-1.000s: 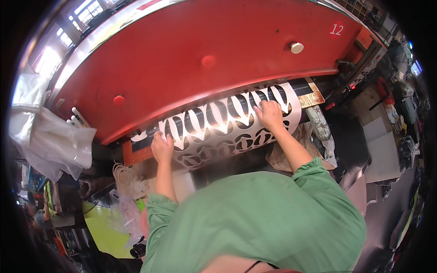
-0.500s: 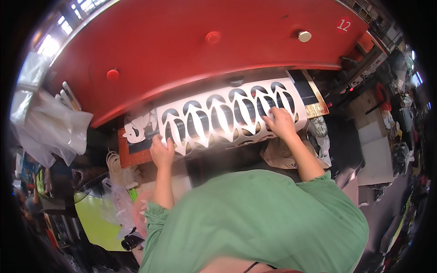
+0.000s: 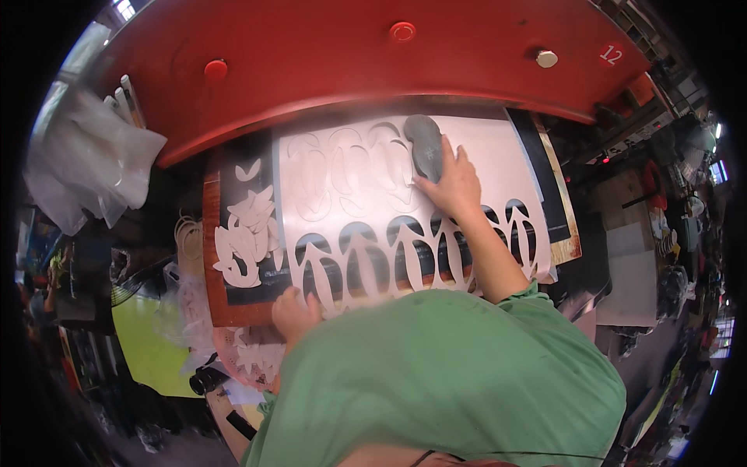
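A wide white sheet (image 3: 498, 156) lies over the dark board. Its near part has a row of cut-out openings and hangs toward me; farther back, several curved outlines are cut into it. My right hand (image 3: 455, 183) reaches to the sheet's far middle and grips a dark grey, shoe-sole-shaped cutting die (image 3: 425, 144) by its right side, thumb at its lower end. The die rests on the sheet right of the cut outlines. At the sheet's near left edge, my left hand (image 3: 296, 313) holds that edge between thumb and fingers, partly hidden by the green top.
A large red machine beam (image 3: 311, 54) with buttons spans the far side. White offcuts (image 3: 249, 233) pile on the dark board (image 3: 241, 296) left of the sheet. A pink basket (image 3: 247, 358) holds more scraps. Clear plastic bags (image 3: 101, 156) hang at the far left.
The sheet has come nearer to me, its row of openings now by my body. My right hand left the sheet, moved away from me and took hold of the die. My left hand came nearer.
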{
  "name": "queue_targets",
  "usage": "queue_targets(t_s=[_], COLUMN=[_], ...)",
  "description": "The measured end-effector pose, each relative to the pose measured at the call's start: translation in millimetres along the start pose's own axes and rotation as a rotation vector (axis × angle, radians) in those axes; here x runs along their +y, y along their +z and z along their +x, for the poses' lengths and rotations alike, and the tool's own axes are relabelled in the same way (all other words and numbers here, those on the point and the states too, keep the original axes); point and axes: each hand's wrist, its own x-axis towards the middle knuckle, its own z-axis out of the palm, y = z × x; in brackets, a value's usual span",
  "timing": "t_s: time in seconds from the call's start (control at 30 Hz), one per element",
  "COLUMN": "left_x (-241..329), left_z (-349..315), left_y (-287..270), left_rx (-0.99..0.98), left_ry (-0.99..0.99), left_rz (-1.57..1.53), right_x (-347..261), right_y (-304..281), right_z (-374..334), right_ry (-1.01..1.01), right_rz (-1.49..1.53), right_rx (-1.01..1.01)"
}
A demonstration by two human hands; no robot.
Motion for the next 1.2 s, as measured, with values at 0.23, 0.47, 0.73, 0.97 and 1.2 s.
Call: queue_targets(t_s=[0.23,0.47,0.73,0.97,1.2], left_x=[6.7,-3.2,-6.1,-4.7,-8.0], left_z=[-34.5,-40.3,-40.1,-38.4,-34.8], left_y=[-18.6,-14.1,-8.9,-7.3,-5.2], left_rx=[0.022,0.043,0.045,0.059,0.111], left_ry=[0.023,0.049,0.057,0.065,0.067], left_rz=[-0.026,-0.024,-0.003,0.016,0.000], right_x=[11.9,68.3,113.4,92.8,100.9], right_y=[11.4,-15.7,-17.1,-3.4,-28.8], right_z=[-5.3,33.0,35.1,12.5,-18.7], right_ry=[0.032,0.329,0.324,0.107,-0.017], right_rz=[0.138,0.982,1.110,0.050,0.240], right_rx=[-0.148,-0.429,-0.281,-0.057,0.158])
